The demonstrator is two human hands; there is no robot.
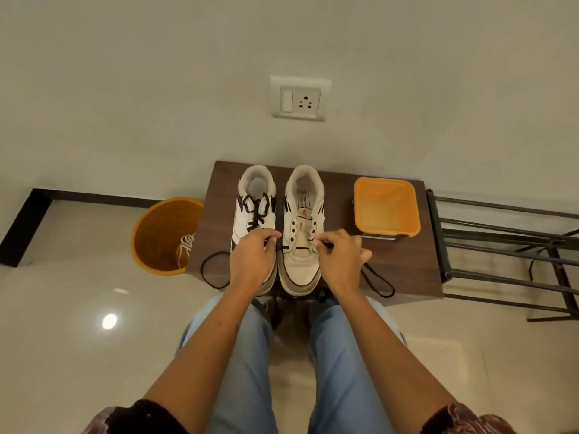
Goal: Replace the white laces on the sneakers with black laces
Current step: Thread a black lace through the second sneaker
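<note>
While the right sneaker (301, 233) stands on the table (404, 270) beside the laced left sneaker (255, 211), left hand (252, 258) and right hand (340, 258) each pinch the limp, light black lace (301, 247), probably best gripped near its stiff tips.

No text legible anywhere. Right sneaker (301, 227) has a white label on the insole w/ dark print, too small & blurred to read, and a small orange logo on the tongue, a shape more than letters, can't make it out. Wall socket (298, 98) shows a switch & pin holes only, no markings visible. Orange box (386, 207) & orange bin (163, 236): plain, no print seen
</note>
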